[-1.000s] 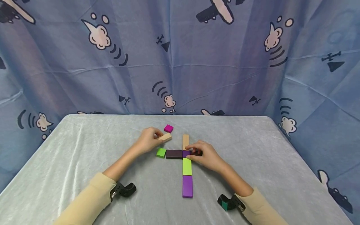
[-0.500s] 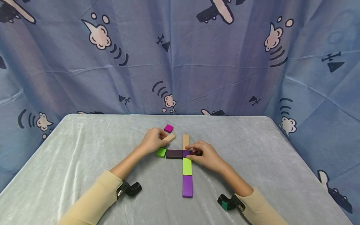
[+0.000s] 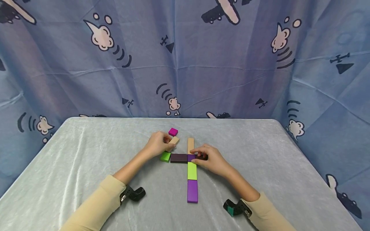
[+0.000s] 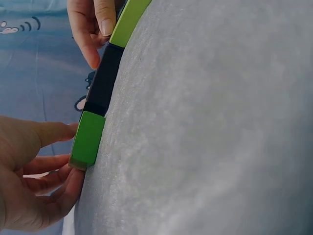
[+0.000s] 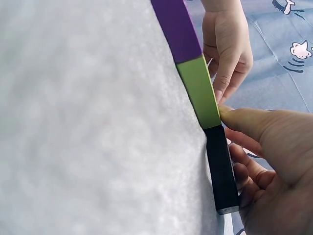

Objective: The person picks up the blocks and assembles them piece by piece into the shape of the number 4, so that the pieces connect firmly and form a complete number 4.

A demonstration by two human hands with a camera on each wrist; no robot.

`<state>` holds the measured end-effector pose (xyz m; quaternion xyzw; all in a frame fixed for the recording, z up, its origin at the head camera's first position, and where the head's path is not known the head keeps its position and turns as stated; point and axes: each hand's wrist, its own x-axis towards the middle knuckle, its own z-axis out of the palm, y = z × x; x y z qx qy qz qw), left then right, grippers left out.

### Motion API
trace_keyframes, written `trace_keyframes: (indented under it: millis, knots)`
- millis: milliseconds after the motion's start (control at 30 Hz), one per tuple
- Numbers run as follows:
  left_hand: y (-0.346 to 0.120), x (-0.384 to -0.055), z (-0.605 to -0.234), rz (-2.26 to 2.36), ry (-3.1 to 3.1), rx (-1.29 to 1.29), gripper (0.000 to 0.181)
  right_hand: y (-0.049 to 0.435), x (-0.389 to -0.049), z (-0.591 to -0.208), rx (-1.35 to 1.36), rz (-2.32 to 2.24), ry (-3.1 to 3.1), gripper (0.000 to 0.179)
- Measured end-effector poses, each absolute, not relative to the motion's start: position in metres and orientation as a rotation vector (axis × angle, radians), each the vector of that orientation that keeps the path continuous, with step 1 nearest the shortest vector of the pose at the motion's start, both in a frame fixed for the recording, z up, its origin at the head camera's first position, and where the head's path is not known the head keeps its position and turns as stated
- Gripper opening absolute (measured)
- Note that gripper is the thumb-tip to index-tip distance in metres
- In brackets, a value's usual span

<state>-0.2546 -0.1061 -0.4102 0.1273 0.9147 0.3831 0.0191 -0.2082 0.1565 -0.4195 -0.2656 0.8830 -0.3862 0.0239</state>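
My left hand (image 3: pixel 158 143) pinches a plain wooden block (image 3: pixel 174 140) between thumb and fingers, behind a small green block (image 3: pixel 165 157). In the left wrist view that green block (image 4: pixel 88 139) stands in front of the fingers and the wooden block is hidden. My right hand (image 3: pixel 212 159) pinches a small purple block (image 3: pixel 190 158) at the crossing of a cross-shaped layout. Its fingers also hang over a dark brown block (image 3: pixel 203 157), partly covered. Another dark brown block (image 3: pixel 179 158) lies left of the crossing, a wooden block (image 3: pixel 190 145) behind it.
A lime block (image 3: pixel 192 170) and a long purple block (image 3: pixel 192 191) form the near arm of the cross. A magenta block (image 3: pixel 173 132) lies behind the left hand. Grey cloth covers the table (image 3: pixel 260 134); a printed blue curtain (image 3: pixel 185 57) hangs behind.
My left hand has moved slightly right with the wooden block, which has turned a little and drawn back a touch at the end. My right hand stays in place.
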Motion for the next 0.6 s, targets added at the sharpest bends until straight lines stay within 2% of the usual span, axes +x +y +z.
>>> trace_keyframes:
  millis: [600]
  knots:
    - [-0.109, -0.2529, -0.4135, 1.229, 2.821, 0.4, 0.027, 0.156, -0.2067, -0.4188, -0.833, -1.194, 2.751, 0.028]
